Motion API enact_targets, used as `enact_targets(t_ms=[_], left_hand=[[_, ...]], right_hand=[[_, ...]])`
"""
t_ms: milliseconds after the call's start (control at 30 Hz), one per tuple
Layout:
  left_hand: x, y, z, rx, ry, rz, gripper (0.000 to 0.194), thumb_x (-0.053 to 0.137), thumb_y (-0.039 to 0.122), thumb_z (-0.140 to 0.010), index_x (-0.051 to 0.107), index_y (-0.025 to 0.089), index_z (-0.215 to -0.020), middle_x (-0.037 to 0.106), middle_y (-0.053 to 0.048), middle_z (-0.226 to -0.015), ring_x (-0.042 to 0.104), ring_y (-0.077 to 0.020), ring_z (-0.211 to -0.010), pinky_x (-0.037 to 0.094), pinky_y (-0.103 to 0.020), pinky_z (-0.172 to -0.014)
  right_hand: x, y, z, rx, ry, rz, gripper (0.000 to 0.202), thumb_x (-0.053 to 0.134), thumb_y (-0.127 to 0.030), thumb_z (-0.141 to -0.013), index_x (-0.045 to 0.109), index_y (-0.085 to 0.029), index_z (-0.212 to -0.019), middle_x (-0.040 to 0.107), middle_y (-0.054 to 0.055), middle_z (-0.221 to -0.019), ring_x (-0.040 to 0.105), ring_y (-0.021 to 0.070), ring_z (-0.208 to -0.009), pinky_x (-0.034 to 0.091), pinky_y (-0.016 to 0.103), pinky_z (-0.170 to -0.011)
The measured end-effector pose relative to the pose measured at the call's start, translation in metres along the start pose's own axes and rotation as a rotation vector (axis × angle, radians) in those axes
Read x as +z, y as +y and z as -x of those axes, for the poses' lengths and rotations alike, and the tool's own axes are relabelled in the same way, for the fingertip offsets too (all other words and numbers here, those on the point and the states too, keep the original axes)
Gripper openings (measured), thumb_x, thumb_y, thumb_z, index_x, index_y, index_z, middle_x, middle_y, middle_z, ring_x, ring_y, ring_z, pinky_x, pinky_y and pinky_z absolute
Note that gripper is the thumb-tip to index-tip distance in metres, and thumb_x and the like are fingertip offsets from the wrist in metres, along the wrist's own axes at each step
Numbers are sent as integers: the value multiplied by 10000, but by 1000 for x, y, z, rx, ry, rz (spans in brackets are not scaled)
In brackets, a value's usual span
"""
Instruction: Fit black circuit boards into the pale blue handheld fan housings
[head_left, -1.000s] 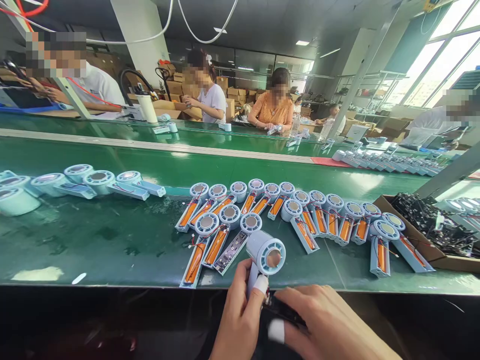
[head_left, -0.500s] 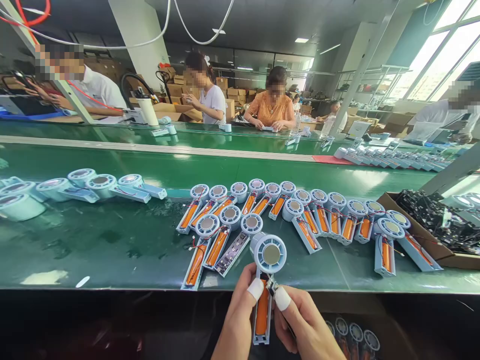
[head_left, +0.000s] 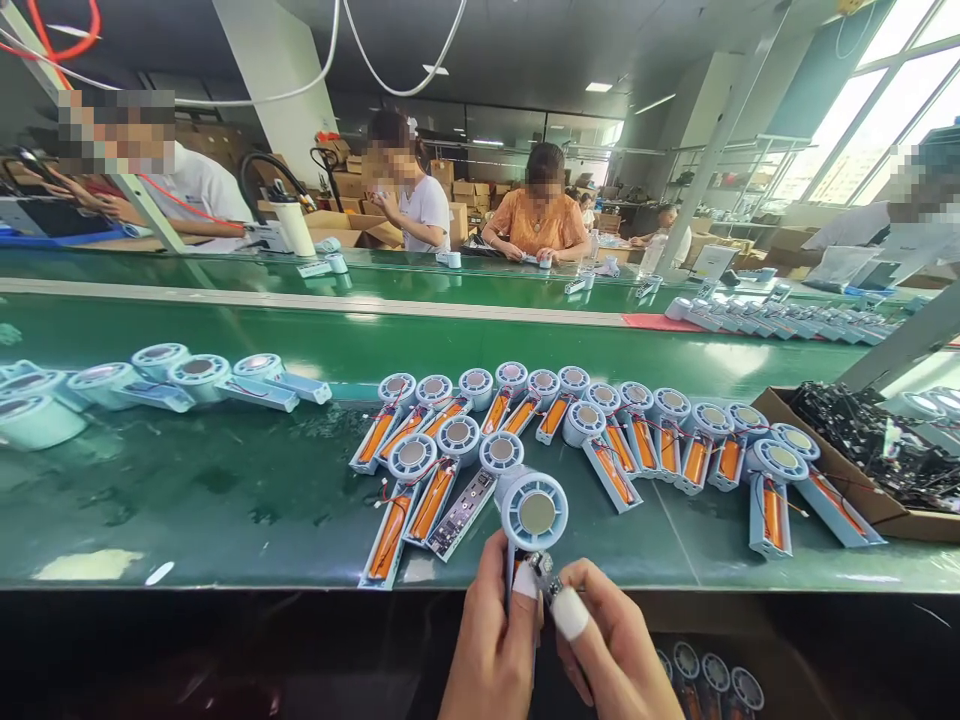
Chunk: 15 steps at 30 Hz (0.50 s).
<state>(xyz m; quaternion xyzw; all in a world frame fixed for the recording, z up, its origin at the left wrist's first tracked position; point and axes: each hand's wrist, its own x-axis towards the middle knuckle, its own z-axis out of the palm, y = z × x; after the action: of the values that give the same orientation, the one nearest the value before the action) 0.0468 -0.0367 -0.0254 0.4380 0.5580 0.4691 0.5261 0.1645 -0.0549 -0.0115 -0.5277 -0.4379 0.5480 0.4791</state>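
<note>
My left hand (head_left: 493, 628) is closed around the handle of a light blue handheld fan (head_left: 535, 512), its round head tilted up above my fingers. Most of the handle and the orange battery in it are hidden behind my hand. A small dark circuit board (head_left: 550, 576) is pinched in my right hand (head_left: 611, 640), close beside my left thumb under the fan head. Both thumbs wear white finger covers. Just beyond lies a fan with a circuit board in its handle (head_left: 463, 515), next to several fans with orange batteries (head_left: 391, 530) and loose red and black wires.
An open cardboard box (head_left: 900, 522) of dark circuit boards stands at the right on the green bench (head_left: 225, 520). More fan bodies (head_left: 199, 370) lie at the left. Below the bench edge, several fans (head_left: 716, 672) show. Co-workers (head_left: 536, 215) sit across the line.
My left hand has turned the fan handle, so the orange battery is now mostly hidden. The circuit board has shifted up slightly, between my two thumbs.
</note>
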Motion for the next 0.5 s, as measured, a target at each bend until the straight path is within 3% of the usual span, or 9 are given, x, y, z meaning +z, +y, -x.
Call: enact_targets(t_ms=[67,167,267,367,500], left_hand=[[1,-4,0,-13,48,-16,539,590,512,-891,561,251,-1362,580,-90,-1464,474,-318,-1402,450,-370,-1100],[6,-2,1,-26,67,-29,536,601,513,-877,577,250,-1343,623,-100,-1411,499,-320,-1379,445,-381,-1104],[12,6,1,-62,46,-15,511,579,520,-886,590,249,-1319,625,-94,-1406,509,-312,-1368,444,-377,-1097],[14,13,-1,-86,0,2,463,520,509,-912,604,246,-1283,623,-77,-1403,498,-299,-1372,447,-364,-1082],[16,18,-5,-102,51,-27,428,481,454,-919,603,221,-1256,625,-94,-1389,499,-290,-1364,436,-370,-1084]], right_hand=[[1,12,5,-106,62,44,558,614,-726,-833,597,-201,-1022,433,-53,-608,404,108,-533,358,212,-510],[-1,27,12,-208,143,200,600,547,-658,-917,580,-196,-1298,553,-9,-650,522,142,-549,440,226,-532],[-6,32,14,-272,222,363,534,517,-571,-964,610,-213,-1348,721,84,-849,692,216,-722,568,267,-672],[-10,30,12,-371,285,464,458,539,-500,-969,672,-230,-1314,739,117,-1154,715,307,-1047,589,336,-890],[-6,33,7,-500,295,534,401,530,-379,-992,670,-219,-1333,739,101,-1192,715,300,-1090,601,330,-900]])
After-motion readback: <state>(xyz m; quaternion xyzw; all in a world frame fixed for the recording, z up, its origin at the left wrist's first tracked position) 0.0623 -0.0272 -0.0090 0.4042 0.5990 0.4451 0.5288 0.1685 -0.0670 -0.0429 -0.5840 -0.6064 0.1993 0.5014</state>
